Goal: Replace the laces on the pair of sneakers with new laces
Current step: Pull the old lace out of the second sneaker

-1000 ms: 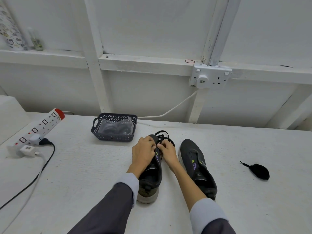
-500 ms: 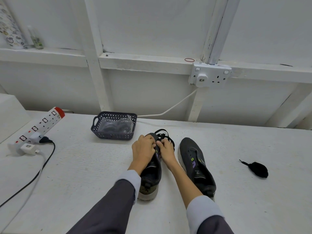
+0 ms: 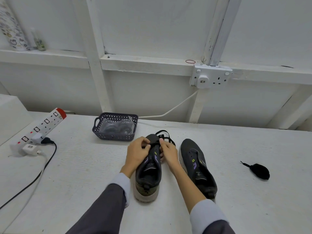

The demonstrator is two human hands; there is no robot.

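Observation:
Two dark grey sneakers stand toe-away on the white table. My left hand (image 3: 137, 153) and my right hand (image 3: 168, 152) flank the left sneaker (image 3: 148, 173) near its toe, each pinching a strand of the black lace (image 3: 166, 138), which loops loosely beyond the toe. The right sneaker (image 3: 196, 164) stands beside it with bare eyelets and no lace. A bunched black lace (image 3: 258, 171) lies apart at the right. My fingertips hide the lowest eyelets.
A dark perforated basket (image 3: 114, 136) holding clear bagged laces sits behind the shoes. A white power strip (image 3: 42, 126) with plugs and cables lies at the left. A wall socket (image 3: 211, 78) and white cable are behind the table.
Both hands have stayed at the toe end of the left sneaker, with only slight finger movement on the lace. The view has shifted a little.

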